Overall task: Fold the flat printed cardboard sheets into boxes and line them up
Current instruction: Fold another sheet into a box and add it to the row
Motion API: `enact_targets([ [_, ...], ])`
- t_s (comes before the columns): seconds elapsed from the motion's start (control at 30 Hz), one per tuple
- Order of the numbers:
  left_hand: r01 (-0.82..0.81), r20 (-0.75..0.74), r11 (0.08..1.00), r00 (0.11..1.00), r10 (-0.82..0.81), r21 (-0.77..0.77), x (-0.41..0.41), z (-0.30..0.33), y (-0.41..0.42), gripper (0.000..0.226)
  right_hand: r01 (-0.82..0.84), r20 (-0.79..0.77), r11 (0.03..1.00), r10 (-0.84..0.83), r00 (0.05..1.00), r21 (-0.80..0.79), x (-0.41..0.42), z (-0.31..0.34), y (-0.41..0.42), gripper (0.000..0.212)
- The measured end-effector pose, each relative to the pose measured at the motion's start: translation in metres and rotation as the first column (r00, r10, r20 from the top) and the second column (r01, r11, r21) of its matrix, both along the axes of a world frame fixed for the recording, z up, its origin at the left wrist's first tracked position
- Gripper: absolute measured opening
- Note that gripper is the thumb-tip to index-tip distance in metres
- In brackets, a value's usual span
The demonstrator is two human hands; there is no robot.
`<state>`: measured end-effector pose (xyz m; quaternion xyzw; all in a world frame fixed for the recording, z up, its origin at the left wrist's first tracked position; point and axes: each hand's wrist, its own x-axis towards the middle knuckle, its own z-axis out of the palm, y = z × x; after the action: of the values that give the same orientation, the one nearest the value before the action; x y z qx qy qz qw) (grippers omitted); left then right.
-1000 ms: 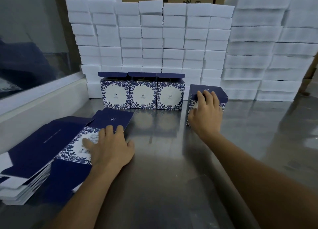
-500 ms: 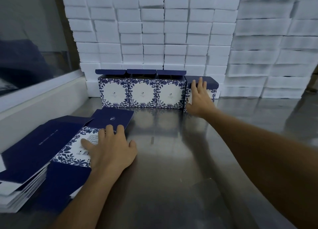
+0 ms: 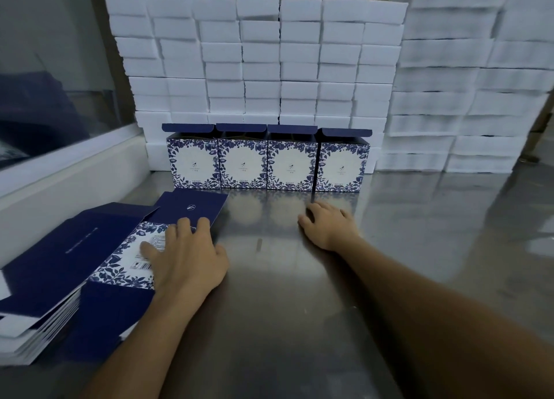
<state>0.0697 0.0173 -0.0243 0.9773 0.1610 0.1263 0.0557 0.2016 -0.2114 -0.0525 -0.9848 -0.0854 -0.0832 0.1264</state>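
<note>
Several folded blue-and-white floral boxes stand in a row at the back of the steel table, lids up; the rightmost box [image 3: 341, 166] closes the row. A stack of flat printed sheets [image 3: 45, 308] lies at the left, and the top sheet [image 3: 126, 249] is slid partly toward the middle. My left hand [image 3: 186, 258] rests flat on that top sheet, fingers spread. My right hand [image 3: 328, 226] hovers low over the table in front of the rightmost box, fingers loosely curled, holding nothing.
White foam blocks [image 3: 269, 63] are piled in a wall behind the boxes, with taller stacks [image 3: 467, 84] at the right. A white ledge [image 3: 69, 186] under a glass pane borders the table's left side. Bare steel table [image 3: 299, 308] lies in front.
My right hand pushed the rightmost box back into the row, let go and drew back toward me. The left hand stayed on the top sheet.
</note>
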Motion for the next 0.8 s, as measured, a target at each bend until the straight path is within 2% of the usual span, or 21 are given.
enact_targets([
  [0.17, -0.113, -0.025, 0.990, 0.993, 0.111, -0.084, -0.004, 0.010, 0.008, 0.051, -0.008, 0.033, 0.996, 0.005, 0.999, 0.092, -0.047, 0.003, -0.008, 0.037],
  [0.4, -0.075, 0.017, 0.982, 0.997, 0.079, -0.172, -0.006, 0.018, 0.021, 0.042, 0.012, 0.035, 0.976, -0.020, 0.999, 0.216, -0.095, 0.005, -0.018, 0.025],
  [0.47, -0.057, 0.074, 0.987, 0.995, 0.069, -0.148, -0.005, 0.019, 0.023, 0.037, 0.013, 0.019, 0.960, -0.020, 1.000, 0.281, -0.102, 0.007, -0.020, 0.022],
  [0.53, -0.056, 0.155, 0.992, 0.985, 0.074, -0.117, -0.005, 0.022, 0.025, 0.033, 0.028, -0.012, 0.909, -0.025, 1.000, 0.415, -0.105, 0.010, -0.022, 0.017],
  [0.6, -0.074, 0.185, 0.992, 0.978, 0.092, -0.102, -0.009, 0.024, 0.025, 0.020, 0.033, -0.024, 0.855, -0.024, 0.999, 0.517, -0.106, 0.013, -0.024, 0.011],
  [0.63, -0.080, 0.173, 0.993, 0.980, 0.093, -0.083, -0.011, 0.025, 0.024, 0.020, 0.035, -0.025, 0.837, -0.026, 0.999, 0.545, -0.106, 0.014, -0.023, 0.009],
  [0.7, -0.031, 0.140, 0.999, 0.990, 0.032, -0.009, -0.013, 0.023, 0.019, 0.035, 0.032, -0.023, 0.829, -0.023, 0.999, 0.559, -0.107, 0.014, -0.022, 0.010],
  [0.8, 0.087, 0.193, 0.983, 0.974, -0.118, 0.163, -0.011, 0.019, 0.012, 0.042, 0.008, -0.018, 0.843, 0.002, 1.000, 0.538, -0.107, 0.013, -0.020, 0.013],
])
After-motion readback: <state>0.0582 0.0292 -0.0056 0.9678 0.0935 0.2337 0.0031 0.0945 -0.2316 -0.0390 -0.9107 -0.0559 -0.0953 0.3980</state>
